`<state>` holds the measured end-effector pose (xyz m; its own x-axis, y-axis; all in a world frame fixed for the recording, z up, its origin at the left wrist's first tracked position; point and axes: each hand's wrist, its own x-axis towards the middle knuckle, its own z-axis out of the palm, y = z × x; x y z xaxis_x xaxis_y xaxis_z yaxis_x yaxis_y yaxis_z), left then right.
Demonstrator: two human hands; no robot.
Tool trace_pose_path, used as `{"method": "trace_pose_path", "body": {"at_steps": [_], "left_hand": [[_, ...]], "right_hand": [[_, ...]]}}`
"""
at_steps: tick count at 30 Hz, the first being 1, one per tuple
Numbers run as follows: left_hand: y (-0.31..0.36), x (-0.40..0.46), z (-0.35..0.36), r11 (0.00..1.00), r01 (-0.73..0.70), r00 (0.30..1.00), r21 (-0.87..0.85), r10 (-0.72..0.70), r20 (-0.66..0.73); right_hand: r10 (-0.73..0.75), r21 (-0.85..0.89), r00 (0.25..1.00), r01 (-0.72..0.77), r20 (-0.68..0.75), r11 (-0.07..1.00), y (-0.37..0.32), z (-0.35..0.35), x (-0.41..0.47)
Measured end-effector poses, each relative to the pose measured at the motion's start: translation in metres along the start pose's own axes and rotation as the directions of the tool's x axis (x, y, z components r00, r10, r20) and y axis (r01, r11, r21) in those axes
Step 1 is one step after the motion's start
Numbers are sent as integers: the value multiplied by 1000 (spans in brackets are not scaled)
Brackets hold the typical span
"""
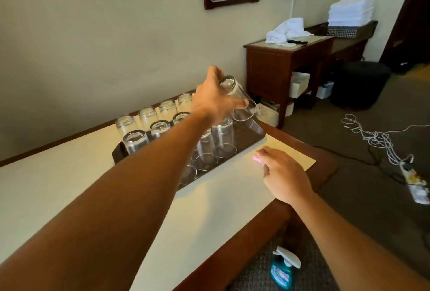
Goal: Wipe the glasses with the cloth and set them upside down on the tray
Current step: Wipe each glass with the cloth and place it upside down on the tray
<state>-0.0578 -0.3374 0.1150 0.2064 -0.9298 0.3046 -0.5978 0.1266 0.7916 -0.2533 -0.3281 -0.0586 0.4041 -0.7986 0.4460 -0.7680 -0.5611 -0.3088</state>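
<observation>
My left hand (215, 97) grips a clear glass (239, 98), tilted with its mouth pointing down and right, above the far right end of the dark tray (250, 137). Several clear glasses (136, 141) stand upside down on that tray in rows. My right hand (282, 174) lies palm down on the table just right of the tray, over a pink cloth (256, 158) of which only a small edge shows under the fingers.
The tray sits on a cream-topped table (58, 186) with a wooden rim against the wall. A spray bottle (282, 267) stands on the floor below. A wooden side cabinet (286, 62), a black bin (359, 86) and loose cables (372, 137) lie to the right.
</observation>
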Motion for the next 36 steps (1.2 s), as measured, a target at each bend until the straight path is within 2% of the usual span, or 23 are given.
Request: {"method": "trace_pose_path", "body": {"at_steps": [6,11,16,25,36], "left_hand": [[-18,37,31,977,-6,995,213,-15,95],[-24,51,49,909,-45,972,414,-56,229],[-29,57,57,865,-52,934,499,-135,331],[-36,62,63,816,-99,882,569,-193,430],[-43,56,64,852,-86,864,517,-194,464]], "right_hand": [[-59,-77,997,56,-43,996,6,6,1],[-65,-88,997,62,-38,994,9,7,1],[-64,-97,997,60,-37,994,10,8,1],[-47,-89,998,44,-37,995,12,11,2],[-45,-100,999,43,-25,994,11,11,1]]}}
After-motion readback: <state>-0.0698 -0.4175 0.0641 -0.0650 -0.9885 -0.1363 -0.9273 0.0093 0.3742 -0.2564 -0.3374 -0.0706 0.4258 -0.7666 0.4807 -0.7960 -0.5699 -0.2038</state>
